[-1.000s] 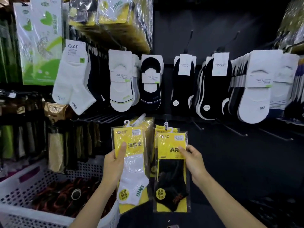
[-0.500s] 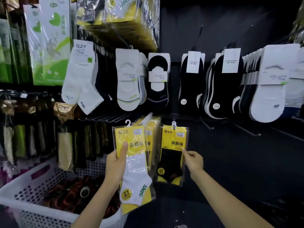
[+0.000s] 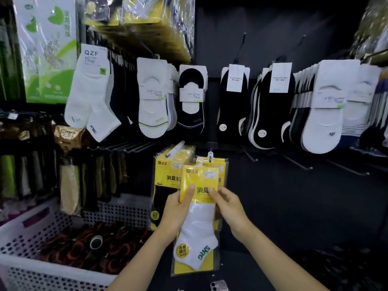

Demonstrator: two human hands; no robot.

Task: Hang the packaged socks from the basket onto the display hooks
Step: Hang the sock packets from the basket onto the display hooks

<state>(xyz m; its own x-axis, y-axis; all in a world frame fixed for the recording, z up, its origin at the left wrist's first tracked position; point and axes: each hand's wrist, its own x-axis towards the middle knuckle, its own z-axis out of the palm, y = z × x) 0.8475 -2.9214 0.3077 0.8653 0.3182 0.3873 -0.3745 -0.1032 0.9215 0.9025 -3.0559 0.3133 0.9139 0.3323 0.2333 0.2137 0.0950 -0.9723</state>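
Moved across, right hand (image 3: 229, 208) and left hand (image 3: 178, 212) pinch white sock pack (image 3: 198, 229) between them

The basket (image 3: 52, 267) sits left of hung packs (image 3: 165, 175).

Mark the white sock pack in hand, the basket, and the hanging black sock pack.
white sock pack (image 3: 197, 234), head view, sock body.
basket (image 3: 52, 266), head view, near rim.
hanging black sock pack (image 3: 165, 172), head view, yellow header.
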